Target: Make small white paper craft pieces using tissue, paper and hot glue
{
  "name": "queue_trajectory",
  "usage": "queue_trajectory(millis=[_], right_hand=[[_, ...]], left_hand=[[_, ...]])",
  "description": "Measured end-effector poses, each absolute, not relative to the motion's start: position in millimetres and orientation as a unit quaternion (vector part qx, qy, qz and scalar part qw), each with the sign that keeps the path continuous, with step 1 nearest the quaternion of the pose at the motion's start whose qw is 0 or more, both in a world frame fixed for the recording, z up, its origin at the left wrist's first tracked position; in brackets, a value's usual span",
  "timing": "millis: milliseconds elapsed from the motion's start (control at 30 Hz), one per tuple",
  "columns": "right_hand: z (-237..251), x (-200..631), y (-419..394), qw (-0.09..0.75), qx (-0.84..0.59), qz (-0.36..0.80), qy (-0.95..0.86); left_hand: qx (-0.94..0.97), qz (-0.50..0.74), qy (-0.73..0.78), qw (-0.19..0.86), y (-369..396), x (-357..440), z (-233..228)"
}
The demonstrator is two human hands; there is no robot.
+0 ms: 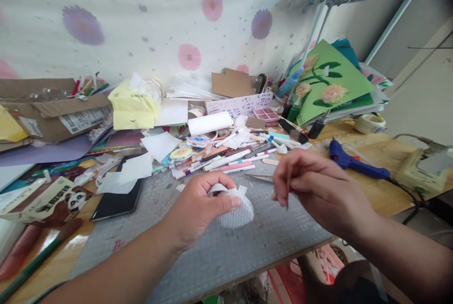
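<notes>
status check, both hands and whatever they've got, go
Left hand pinching white mesh piece over grey cutting mat. Right hand holding thin stick beside it. Markers piled behind, blue glue gun to the right.

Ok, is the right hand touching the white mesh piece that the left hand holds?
Apart. The head view shows bare grey mat between the right hand and the white mesh piece pinched in the left hand.
</notes>
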State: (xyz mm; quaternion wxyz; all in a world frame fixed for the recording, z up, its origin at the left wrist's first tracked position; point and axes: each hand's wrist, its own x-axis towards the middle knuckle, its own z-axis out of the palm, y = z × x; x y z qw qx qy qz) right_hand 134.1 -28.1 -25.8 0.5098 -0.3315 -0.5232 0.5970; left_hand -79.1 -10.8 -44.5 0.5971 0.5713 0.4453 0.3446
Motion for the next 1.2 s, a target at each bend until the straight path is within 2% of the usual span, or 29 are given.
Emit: queue_trajectory(millis=[100,300,500,667,800,867,967,1100,1200], right_hand=[[-32,119,-26,0.446,-0.373,0.638,-0.505],[-32,103,-24,0.328,-0.471,0.588,-0.570],[-30,104,-26,0.346,-0.461,0.525,-0.626],[-39,112,-25,0.393,-0.466,0.551,-0.570],[-46,111,-23,0.309,-0.520,0.565,-0.561],[-47,110,-23,0.296,-0.528,0.577,-0.548],[-48,111,-22,0.341,-0.516,0.601,-0.507],[-47,116,-21,0.372,-0.511,0.609,-0.479],[-46,119,-21,0.326,-0.523,0.597,-0.513]], left_hand=[[0.602,0.325,0.444,0.579,-14,-78,-44],[0.620,0.302,0.446,0.571,-14,-77,-45],[0.622,0.298,0.447,0.569,-13,-78,-45],[0.553,0.331,0.452,0.617,-11,-76,-49],[0.497,0.379,0.451,0.637,-11,-73,-51],[0.478,0.389,0.440,0.653,-9,-74,-50],[0.460,0.422,0.425,0.656,-3,-76,-46],[0.424,0.514,0.448,0.596,7,-82,-42],[0.473,0.420,0.433,0.642,7,-84,-43]])
